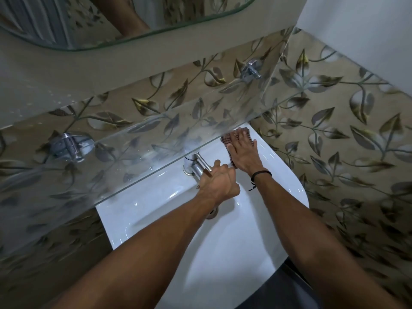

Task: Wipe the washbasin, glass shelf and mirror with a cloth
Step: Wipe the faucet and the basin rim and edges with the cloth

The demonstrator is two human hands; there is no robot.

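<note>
Hands at the white ceramic washbasin (223, 241).
The right hand (244, 152), fingers flat, pressed a checked brown cloth (224, 139) on its rear corner; the left hand (217, 185) clasped the chrome tap (193, 166).

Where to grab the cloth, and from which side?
Probably pinch the cloth at its exposed left edge, coming low from the basin front: it lies flat under the right hand, and the glass shelf overhangs just behind it, blocking a top approach.
</note>
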